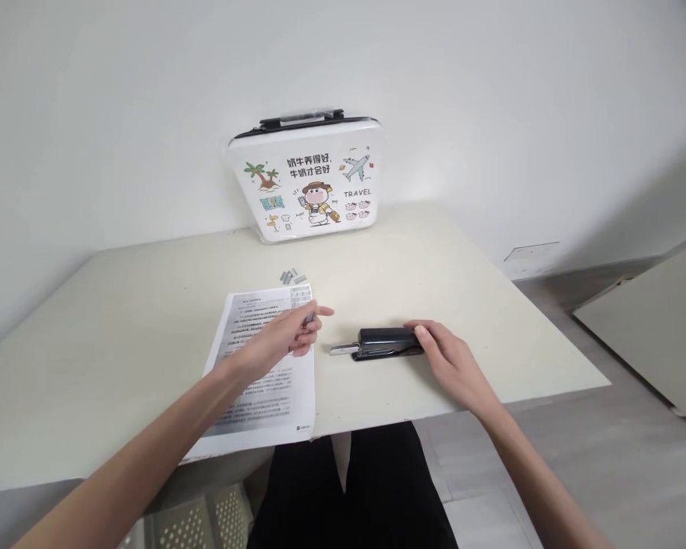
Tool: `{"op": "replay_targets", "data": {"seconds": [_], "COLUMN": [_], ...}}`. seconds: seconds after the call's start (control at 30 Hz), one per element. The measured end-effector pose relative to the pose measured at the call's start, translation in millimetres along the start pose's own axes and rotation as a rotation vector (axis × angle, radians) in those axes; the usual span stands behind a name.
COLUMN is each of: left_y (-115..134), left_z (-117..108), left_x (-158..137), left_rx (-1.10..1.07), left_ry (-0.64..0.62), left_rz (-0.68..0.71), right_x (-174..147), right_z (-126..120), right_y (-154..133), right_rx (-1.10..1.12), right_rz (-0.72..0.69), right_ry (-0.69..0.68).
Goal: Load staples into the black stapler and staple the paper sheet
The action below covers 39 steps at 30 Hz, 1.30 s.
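My right hand (447,357) is closed around the right end of a black stapler (386,339), which lies on the table. From the stapler's left end a silver metal tray (343,349) sticks out. Just left of it, above the printed sheets, I hold my left hand (297,328) with its fingers curled and one finger pointing right. Between those fingers shows a small grey piece that looks like a staple strip (310,316). Beneath that hand lie the printed sheets (263,408), partly covered by my forearm. Several loose grey staple strips (293,276) rest just beyond the sheets' top edge.
A white cartoon-printed case (314,183) with a black handle stands at the back of the pale table (120,328), against the wall. The table's front edge runs close to my lap. To the right, a pale panel (657,328) stands near the floor.
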<state>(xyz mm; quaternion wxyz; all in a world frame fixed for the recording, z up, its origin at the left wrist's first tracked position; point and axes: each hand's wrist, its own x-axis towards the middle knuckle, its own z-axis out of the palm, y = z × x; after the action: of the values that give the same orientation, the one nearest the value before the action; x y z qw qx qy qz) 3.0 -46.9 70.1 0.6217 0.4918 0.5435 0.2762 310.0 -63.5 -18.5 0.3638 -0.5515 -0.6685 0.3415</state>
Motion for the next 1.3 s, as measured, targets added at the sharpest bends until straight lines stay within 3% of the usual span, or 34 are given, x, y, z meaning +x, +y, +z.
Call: {"op": "replay_targets", "data": {"seconds": [0.17, 0.27, 0.4, 0.57, 0.73, 0.87, 1.07, 1.3], "left_y": [6, 5, -1, -10, -6, -1, 1, 4], "left_z": [10, 15, 23, 30, 30, 23, 7, -3], "left_x": [-15, -15, -9, 0, -2, -6, -10, -7], "left_rx": [0.396, 0.471, 0.239, -0.196, -0.142, -0.033, 0.272, 0.463], "left_ry": [0.046, 0.039, 0.125, 0.151, 0.135, 0.04, -0.248, -0.306], "left_rz": [0.105, 0.226, 0.259, 0.101, 0.052, 0.011, 0.043, 0.174], "right_x": [0, 0, 0, 0, 1, 1, 0, 0], "right_z": [-1, -1, -2, -2, -2, -2, -3, -3], "right_y": [0, 1, 2, 3, 2, 1, 0, 0], "right_rx": [0.001, 0.006, 0.006, 0.0, -0.007, -0.016, -0.036, -0.041], "right_rz": [-0.006, -0.007, -0.012, -0.018, -0.024, -0.015, -0.004, -0.01], "right_ry": [-0.005, -0.009, -0.005, -0.003, -0.009, -0.004, -0.007, -0.01]}}
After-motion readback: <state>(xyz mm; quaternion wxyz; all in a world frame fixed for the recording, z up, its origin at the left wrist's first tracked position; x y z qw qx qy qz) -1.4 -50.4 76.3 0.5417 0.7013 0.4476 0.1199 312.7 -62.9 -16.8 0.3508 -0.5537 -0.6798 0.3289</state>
